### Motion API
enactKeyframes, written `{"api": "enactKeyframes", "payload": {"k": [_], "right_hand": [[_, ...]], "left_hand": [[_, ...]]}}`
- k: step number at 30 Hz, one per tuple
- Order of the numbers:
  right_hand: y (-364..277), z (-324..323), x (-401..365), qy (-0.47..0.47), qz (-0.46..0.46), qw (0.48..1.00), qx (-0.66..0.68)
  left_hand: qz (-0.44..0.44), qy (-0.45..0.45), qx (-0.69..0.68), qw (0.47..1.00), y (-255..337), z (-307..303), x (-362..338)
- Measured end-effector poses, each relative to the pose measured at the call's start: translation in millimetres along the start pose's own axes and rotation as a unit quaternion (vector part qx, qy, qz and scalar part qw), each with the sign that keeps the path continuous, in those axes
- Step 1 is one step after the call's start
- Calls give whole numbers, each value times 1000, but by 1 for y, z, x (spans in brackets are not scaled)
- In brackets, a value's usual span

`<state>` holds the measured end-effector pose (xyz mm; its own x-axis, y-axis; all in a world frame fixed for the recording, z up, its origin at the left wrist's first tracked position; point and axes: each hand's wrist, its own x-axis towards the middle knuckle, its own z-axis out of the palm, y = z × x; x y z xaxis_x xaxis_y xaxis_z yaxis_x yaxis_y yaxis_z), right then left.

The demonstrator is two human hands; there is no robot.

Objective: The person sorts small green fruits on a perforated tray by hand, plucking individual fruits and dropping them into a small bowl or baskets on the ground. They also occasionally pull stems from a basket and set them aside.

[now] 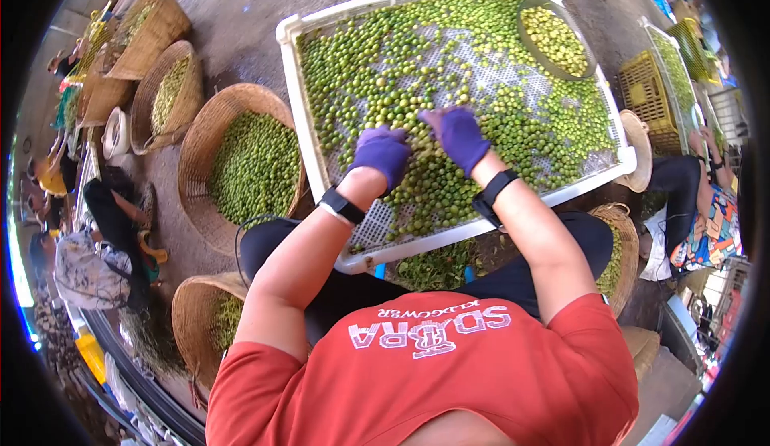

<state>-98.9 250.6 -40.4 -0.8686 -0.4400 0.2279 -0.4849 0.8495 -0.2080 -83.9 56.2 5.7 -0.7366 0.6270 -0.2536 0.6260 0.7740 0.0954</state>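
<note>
A white perforated tray [289, 101] lies tilted in front of me, spread with small round green fruits [353, 65] that look like limes. Purple gloves cover both my hands. My left hand [380, 156] is among the fruits near the tray's front middle, fingers curled down; whatever lies under them is hidden. Beside it, my right hand [459, 138] points leftward over the fruits with a finger stretched out, and no fruit shows in its grip. A round bowl [594, 67] of paler fruits sits in the tray's far right corner.
Left of the tray stands a wicker basket [195, 161] of green fruits, with another basket [188, 310] nearer me. More baskets [192, 93] line the far left. At right are a basket [630, 241], a yellow crate [646, 97] and a person [710, 221] by another tray.
</note>
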Motion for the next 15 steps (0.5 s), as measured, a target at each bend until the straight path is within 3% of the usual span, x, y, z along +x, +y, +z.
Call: {"api": "enactKeyframes", "payload": {"k": [2,3,6,9,10,12,13,15], "right_hand": [[-2,-5,-3,6,-17,1000,7],[-2,-8,-4,8,-27,1000,14],[9,-41,-1,-1,54,978,200],[83,-46,-5,180,110,975,70],[110,-60,-4,184,132,974,-7],[165,-71,-8,102,255,945,-179],[167,-91,-6,32,324,927,-185],[200,-83,-22,54,307,921,-235]], "left_hand": [[9,43,-20,999,0,-4,-6],[0,16,-10,1000,1,-4,-5],[-24,-22,24,999,1,-1,-1],[-25,-14,34,999,4,0,0],[-23,-7,36,999,4,-1,-2],[-11,35,-13,999,3,1,-3],[-16,53,-40,998,4,-1,-3],[-40,63,-96,993,6,-10,-1]]}}
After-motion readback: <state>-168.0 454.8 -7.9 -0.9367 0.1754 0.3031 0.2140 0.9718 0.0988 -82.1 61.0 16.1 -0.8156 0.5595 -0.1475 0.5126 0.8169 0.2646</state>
